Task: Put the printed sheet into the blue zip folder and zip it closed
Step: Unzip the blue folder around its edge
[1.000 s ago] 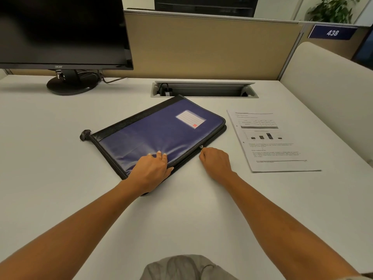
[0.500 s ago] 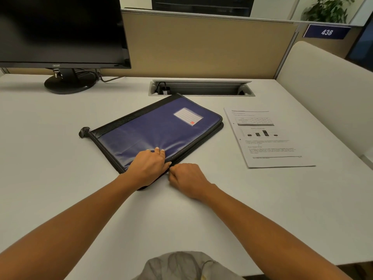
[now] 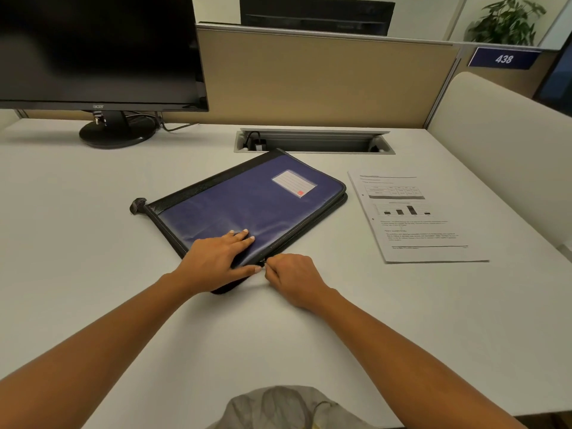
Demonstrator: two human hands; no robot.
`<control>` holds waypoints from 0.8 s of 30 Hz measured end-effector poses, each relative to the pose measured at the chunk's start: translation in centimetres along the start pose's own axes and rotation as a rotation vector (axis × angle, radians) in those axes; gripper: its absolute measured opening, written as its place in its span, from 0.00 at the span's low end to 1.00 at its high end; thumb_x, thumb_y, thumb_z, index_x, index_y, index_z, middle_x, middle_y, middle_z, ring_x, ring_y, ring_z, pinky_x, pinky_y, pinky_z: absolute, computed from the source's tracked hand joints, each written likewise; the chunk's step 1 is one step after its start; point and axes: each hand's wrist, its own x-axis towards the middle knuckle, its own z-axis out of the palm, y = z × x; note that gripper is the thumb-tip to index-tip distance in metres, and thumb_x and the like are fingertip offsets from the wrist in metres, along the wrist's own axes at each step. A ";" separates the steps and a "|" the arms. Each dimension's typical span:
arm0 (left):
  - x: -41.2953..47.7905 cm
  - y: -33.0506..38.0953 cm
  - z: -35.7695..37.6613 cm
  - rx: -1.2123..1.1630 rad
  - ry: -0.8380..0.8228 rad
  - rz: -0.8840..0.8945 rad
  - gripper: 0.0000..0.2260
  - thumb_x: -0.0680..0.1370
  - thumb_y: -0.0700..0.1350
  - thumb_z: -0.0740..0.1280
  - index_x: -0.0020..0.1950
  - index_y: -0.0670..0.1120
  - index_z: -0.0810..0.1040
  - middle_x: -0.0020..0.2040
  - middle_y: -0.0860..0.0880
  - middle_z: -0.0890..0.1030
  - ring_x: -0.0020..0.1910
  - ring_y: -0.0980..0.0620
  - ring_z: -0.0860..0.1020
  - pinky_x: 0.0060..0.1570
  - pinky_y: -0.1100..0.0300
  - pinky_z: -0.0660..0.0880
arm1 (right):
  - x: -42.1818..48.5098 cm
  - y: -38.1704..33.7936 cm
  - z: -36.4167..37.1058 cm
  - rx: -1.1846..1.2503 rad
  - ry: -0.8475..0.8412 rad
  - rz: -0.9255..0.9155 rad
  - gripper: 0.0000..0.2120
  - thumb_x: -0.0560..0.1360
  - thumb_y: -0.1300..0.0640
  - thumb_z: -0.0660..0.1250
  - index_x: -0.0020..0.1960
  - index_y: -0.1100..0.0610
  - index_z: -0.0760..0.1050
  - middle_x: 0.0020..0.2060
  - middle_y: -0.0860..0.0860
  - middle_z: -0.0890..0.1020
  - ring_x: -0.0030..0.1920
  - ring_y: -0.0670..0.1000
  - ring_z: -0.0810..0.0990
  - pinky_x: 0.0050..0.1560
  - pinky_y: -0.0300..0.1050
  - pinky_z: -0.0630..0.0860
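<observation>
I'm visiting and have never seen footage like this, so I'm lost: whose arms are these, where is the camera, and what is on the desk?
No machine here: a person wears one camera on the head, looking down at their own arms. The left hand presses flat on the blue zip folder; the right hand pinches the zip pull at its near edge. The printed sheet lies on the white desk to the right, not yet inside. A dark monitor stands at the back left.

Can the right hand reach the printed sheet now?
Probably yes: the right hand pinches the zipper pull, and only bare desk lies between it and the printed sheet.
</observation>
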 end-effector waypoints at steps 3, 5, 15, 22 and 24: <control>-1.5 -1.9 -0.2 -0.159 -0.123 0.085 0.49 0.59 0.80 0.36 0.75 0.56 0.50 0.76 0.58 0.50 0.75 0.58 0.49 0.68 0.63 0.57 | 0.0 -0.1 0.0 0.031 0.013 0.025 0.13 0.78 0.56 0.54 0.36 0.55 0.63 0.38 0.59 0.78 0.39 0.60 0.74 0.36 0.47 0.63; -2.1 -2.9 -0.3 -0.176 -0.182 0.163 0.46 0.62 0.79 0.43 0.74 0.56 0.45 0.75 0.58 0.45 0.75 0.59 0.42 0.72 0.62 0.43 | -0.2 -0.2 0.0 0.061 0.033 0.037 0.13 0.79 0.56 0.53 0.37 0.57 0.65 0.39 0.59 0.77 0.38 0.59 0.73 0.37 0.49 0.65; -2.5 -4.7 -0.3 -0.068 -0.243 0.212 0.42 0.64 0.75 0.33 0.71 0.52 0.37 0.74 0.55 0.41 0.73 0.56 0.38 0.70 0.64 0.40 | -0.8 0.1 0.2 0.099 0.214 0.094 0.12 0.79 0.55 0.58 0.49 0.60 0.77 0.44 0.56 0.76 0.41 0.55 0.75 0.38 0.47 0.72; -1.1 -2.2 -0.1 -0.044 -0.166 0.129 0.51 0.57 0.75 0.23 0.75 0.53 0.45 0.76 0.54 0.47 0.75 0.54 0.48 0.73 0.59 0.51 | -0.3 1.1 -0.1 0.441 0.332 0.347 0.08 0.74 0.57 0.66 0.50 0.57 0.82 0.40 0.56 0.81 0.37 0.48 0.73 0.39 0.42 0.68; -0.5 -1.5 0.1 -0.037 -0.136 0.108 0.52 0.57 0.75 0.22 0.75 0.53 0.47 0.76 0.54 0.50 0.75 0.54 0.50 0.72 0.57 0.54 | -0.2 1.6 -0.3 0.530 0.355 0.392 0.08 0.73 0.59 0.67 0.49 0.59 0.82 0.40 0.58 0.81 0.37 0.49 0.73 0.39 0.41 0.69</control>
